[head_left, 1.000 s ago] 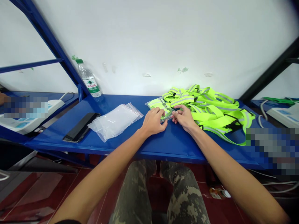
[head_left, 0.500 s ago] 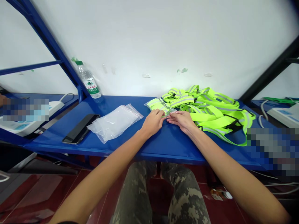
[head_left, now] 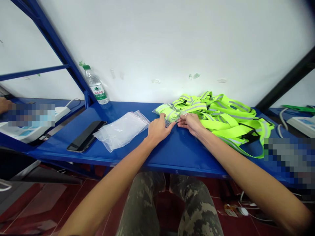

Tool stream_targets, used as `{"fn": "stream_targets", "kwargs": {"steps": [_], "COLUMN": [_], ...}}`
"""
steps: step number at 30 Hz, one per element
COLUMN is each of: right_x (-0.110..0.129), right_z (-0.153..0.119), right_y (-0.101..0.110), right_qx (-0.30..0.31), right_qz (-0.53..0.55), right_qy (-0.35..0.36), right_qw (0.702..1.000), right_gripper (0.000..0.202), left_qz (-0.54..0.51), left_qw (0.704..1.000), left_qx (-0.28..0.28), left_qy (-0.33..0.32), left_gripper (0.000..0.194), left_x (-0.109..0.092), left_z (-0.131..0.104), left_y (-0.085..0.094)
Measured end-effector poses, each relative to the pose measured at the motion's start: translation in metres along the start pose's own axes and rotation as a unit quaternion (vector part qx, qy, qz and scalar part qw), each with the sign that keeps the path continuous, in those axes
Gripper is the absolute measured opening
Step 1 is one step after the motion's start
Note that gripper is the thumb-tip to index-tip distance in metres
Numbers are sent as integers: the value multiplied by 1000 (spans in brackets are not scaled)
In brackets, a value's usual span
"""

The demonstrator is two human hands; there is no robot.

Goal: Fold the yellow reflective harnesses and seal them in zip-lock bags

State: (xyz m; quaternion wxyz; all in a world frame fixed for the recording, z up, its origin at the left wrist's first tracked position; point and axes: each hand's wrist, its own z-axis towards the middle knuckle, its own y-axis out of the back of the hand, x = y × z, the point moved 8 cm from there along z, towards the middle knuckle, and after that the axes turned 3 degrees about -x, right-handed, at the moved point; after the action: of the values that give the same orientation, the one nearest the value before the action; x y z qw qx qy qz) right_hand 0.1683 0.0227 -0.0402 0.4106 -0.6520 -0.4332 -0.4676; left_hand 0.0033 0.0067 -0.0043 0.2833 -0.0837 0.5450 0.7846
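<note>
A clear zip bag (head_left: 168, 110) with a folded neon-yellow reflective strap inside lies on the blue table, its near edge between my hands. My left hand (head_left: 157, 128) grips the bag's near left side, index finger on top and thumb along the edge. At the bag's right corner, my right hand (head_left: 190, 123) pinches the plastic between thumb and fingers. Just behind and to the right of that hand spreads a heap of loose neon-yellow reflective straps (head_left: 228, 114) with grey stripes and black buckles.
Left of my hands lies a stack of flat clear zip bags (head_left: 123, 129), beside a black phone (head_left: 86, 136). A water bottle (head_left: 97, 87) stands at the back left by the wall. Blue frame posts (head_left: 56, 42) rise at the table's side. Another person's hand (head_left: 5, 105) shows at far left.
My left hand has shifted slightly left along the bag's near edge, its thumb now stretched toward the right hand. My right hand still holds the corner. The view has shifted slightly.
</note>
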Motion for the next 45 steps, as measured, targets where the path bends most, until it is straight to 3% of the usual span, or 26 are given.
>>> {"fn": "stream_targets", "kwargs": {"steps": [6,8,12,15,19,26,31,36,41,45], "right_x": [-6,-7,-10,-10,-8,-12,-10,-11,-7,-7], "right_z": [-4,-4,-2,-2,-4,-13,-16,-14,-13,-13], "right_y": [-4,-4,-6,-7,-4,-11,-14,-12,-9,-10], "right_qx": [21,34,61,57,34,113,151,133,107,97], "right_qz": [7,1,-3,9,26,12,36,28,29,9], "right_qy": [-15,-25,-46,-44,-33,-61,-35,-34,1,-12], "right_qw": [1000,999,997,997,999,992,987,990,994,995], "right_gripper": [18,19,19,22,24,18,16,16,17,15], "left_qz": [-180,-301,-489,-526,-524,-531,-547,-546,-551,-537], "left_qw": [979,940,817,775,768,766,762,763,761,776], "left_qx": [5,43,90,92,108,118,123,121,133,135], "left_qy": [93,153,292,337,352,342,324,324,314,303], "left_gripper": [51,53,59,63,63,57,40,44,16,16], "left_x": [16,20,20,20,21,20,18,19,17,14], "left_z": [4,4,-3,-6,-7,-7,-5,-6,-4,-5], "left_y": [-2,-12,-29,-30,-31,-33,-32,-32,-34,-31]}}
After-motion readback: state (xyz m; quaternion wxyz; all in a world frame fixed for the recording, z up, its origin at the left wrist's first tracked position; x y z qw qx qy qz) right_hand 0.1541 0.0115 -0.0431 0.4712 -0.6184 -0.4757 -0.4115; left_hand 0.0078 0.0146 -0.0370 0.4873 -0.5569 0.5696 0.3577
